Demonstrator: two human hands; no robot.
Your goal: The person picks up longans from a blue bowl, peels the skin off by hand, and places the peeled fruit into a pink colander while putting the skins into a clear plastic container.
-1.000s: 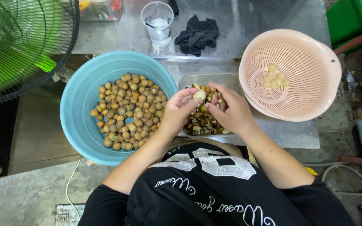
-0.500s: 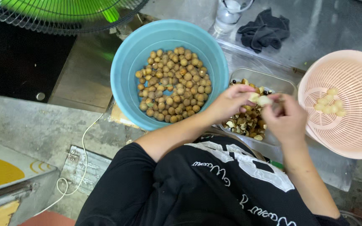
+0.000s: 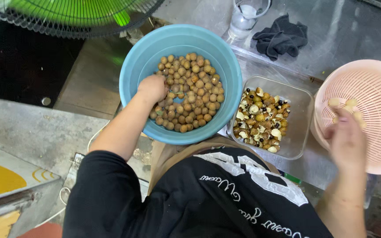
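The left hand (image 3: 153, 88) is down inside the blue bowl (image 3: 134, 72), knuckles up and fingers curled into the heap of small round brown fruits (image 3: 190, 88); it touches those at the near-left edge of the heap, but whether it has closed on one cannot be told, since the fingertips are hidden under the hand. The rest of the fruits spread away from that hand toward the far and right side of the bowl. The right hand (image 3: 347, 141) is blurred over the near-left rim of the pink slotted colander (image 3: 375, 88), fingers loosely bent; whether it holds anything cannot be made out. Just beyond its fingertips a few pale peeled fruits (image 3: 347, 105) lie on the colander's floor. Between the two hands stands a clear rectangular container (image 3: 303, 128) with a pile of brown shells, black seeds and pale scraps (image 3: 261, 119), touching the blue bowl on its left side. Beyond the hands, on the metal surface (image 3: 340, 35), are a clear jug (image 3: 245, 17) and a crumpled dark cloth (image 3: 281, 37); far to the left hand's side hangs a green fan behind a wire guard (image 3: 73, 13)
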